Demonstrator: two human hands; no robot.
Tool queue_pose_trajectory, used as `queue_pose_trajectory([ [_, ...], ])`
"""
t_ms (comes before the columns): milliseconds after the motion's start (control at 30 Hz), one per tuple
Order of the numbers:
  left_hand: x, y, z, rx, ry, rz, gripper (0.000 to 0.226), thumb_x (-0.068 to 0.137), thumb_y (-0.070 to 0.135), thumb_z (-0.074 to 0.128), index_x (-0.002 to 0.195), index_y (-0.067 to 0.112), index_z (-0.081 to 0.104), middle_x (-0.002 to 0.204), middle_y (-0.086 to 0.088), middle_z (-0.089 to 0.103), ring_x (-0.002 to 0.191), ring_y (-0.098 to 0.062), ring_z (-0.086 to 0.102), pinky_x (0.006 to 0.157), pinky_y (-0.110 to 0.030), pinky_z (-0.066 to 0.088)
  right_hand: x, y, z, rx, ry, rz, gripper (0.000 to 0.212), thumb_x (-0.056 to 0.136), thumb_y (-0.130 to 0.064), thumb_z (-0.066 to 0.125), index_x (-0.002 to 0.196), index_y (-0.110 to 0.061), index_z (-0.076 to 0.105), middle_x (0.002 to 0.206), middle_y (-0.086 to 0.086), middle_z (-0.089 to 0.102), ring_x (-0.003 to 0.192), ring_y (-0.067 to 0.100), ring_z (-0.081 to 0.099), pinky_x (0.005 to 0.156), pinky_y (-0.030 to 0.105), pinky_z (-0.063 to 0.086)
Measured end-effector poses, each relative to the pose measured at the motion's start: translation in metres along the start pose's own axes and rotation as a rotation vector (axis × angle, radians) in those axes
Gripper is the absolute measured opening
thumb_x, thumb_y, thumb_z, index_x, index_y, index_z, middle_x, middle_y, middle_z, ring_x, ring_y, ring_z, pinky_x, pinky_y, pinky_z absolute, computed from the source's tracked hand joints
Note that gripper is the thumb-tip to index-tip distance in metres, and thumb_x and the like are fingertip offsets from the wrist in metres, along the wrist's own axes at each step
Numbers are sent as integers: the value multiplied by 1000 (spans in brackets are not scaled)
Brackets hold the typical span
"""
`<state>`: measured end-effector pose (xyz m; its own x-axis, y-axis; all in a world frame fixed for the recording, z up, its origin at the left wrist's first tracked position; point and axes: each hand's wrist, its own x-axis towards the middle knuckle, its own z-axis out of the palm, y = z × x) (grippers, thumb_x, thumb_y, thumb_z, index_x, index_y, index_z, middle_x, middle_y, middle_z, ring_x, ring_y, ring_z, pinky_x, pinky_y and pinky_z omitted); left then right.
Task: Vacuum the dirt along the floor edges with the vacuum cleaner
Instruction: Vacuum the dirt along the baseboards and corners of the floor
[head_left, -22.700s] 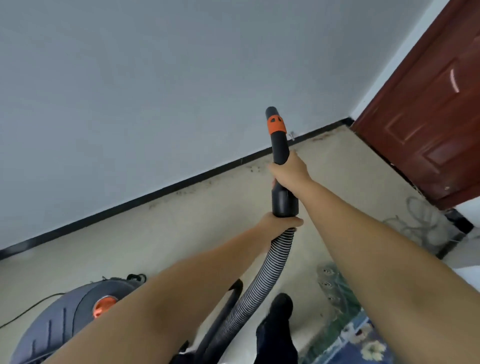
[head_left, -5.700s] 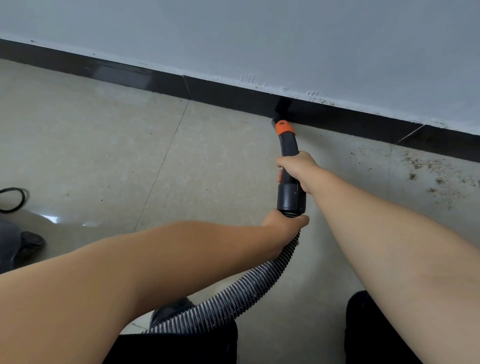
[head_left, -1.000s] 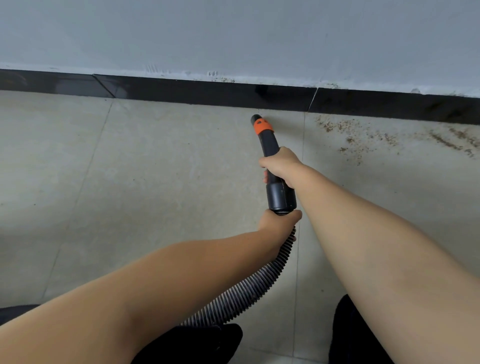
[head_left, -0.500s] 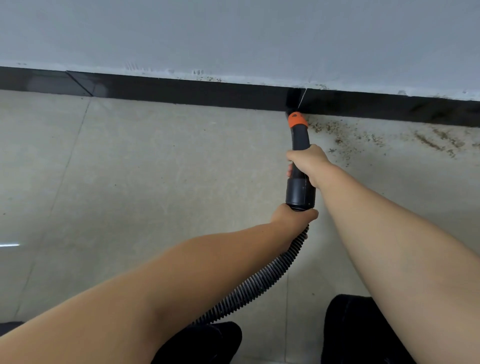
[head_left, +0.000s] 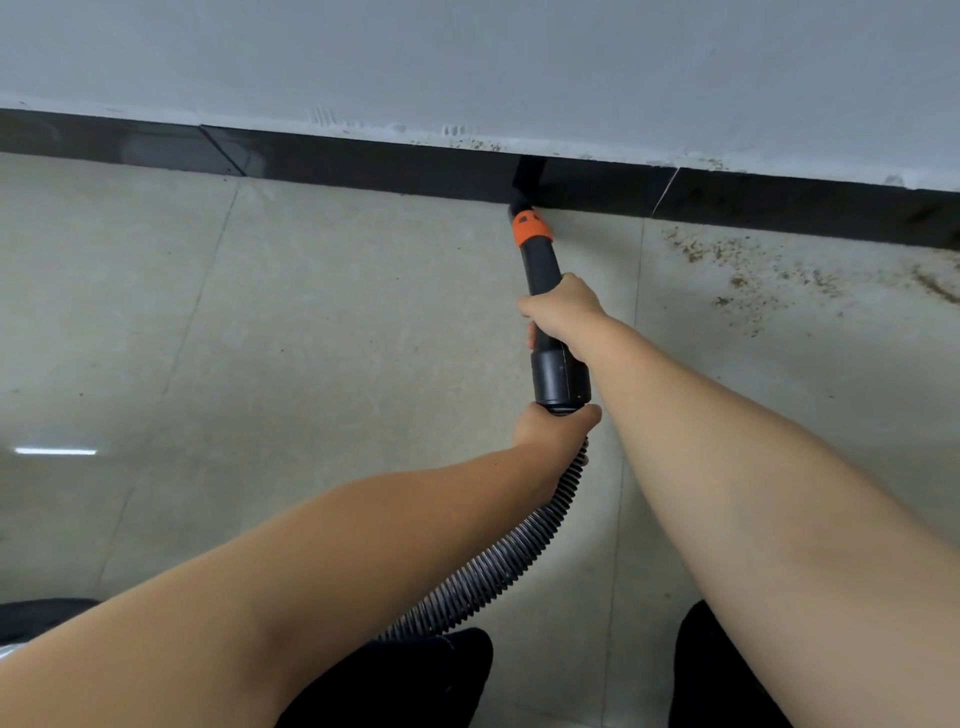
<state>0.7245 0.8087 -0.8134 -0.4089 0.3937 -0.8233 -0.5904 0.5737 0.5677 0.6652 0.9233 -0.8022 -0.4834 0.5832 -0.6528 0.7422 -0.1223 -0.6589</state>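
While two hands hold one black vacuum wand with an orange collar (head_left: 540, 270), the right hand (head_left: 563, 314) has its grip closed around the tube, and the left hand (head_left: 550, 431) grips one ribbed black hose (head_left: 498, 566). Wand tip meets the black skirting board (head_left: 363, 166). Brown dirt (head_left: 753, 270) lies right, on beige floor tiles (head_left: 311, 338) below a grey wall (head_left: 467, 62).

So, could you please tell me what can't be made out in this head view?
- Nozzle tip: black, lost against the black skirting.
- Hose far end: hidden behind the left forearm.
- Left hand fingers: hidden under the hose.
- Dirt: cut by the right edge.
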Motion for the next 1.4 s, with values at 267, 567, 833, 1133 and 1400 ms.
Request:
queue_pose_trajectory([
  [267, -16, -8, 43, 43, -149, -31, 25, 81, 20, 68, 101, 9, 58, 73, -7, 55, 57, -19, 53, 68, -35, 51, -17, 35, -53, 61, 147, 103, 27, 79, -9, 55, 105, -10, 47, 57, 6, 63, 48, 20, 61, 65, 35, 57],
  [567, -38, -35, 68, 150, -336, -92, 17, 81, 20, 66, 90, 11, 54, 69, -7, 50, 60, -19, 49, 59, -30, 44, -50, 80, -83, 86, 215, 178, 18, 77, -12, 55, 91, -15, 45, 50, 4, 63, 52, 20, 62, 64, 33, 55],
  [833, -56, -41, 72, 246, -329, -160, 26, 82, 26, 66, 100, 8, 60, 79, -10, 55, 71, -23, 53, 63, -32, 43, -70, 93, -85, 143, 231, 218, 20, 79, -9, 56, 94, -14, 43, 56, 5, 58, 43, 19, 57, 47, 27, 48],
  [1133, -87, -67, 89, 406, -508, -121, 21, 83, 17, 64, 100, 18, 53, 72, -2, 53, 61, -16, 51, 53, -22, 43, -120, 155, -118, 467, 373, 333, 11, 84, -5, 57, 86, -10, 47, 47, 5, 55, 40, 19, 53, 48, 29, 50],
  [1400, -110, -84, 88, 437, -486, -130, 16, 83, 24, 66, 90, 19, 52, 75, -3, 55, 65, -18, 53, 59, -25, 46, -141, 165, -112, 474, 225, 313, 11, 83, -4, 57, 87, -10, 48, 50, 7, 56, 45, 22, 53, 59, 37, 50],
])
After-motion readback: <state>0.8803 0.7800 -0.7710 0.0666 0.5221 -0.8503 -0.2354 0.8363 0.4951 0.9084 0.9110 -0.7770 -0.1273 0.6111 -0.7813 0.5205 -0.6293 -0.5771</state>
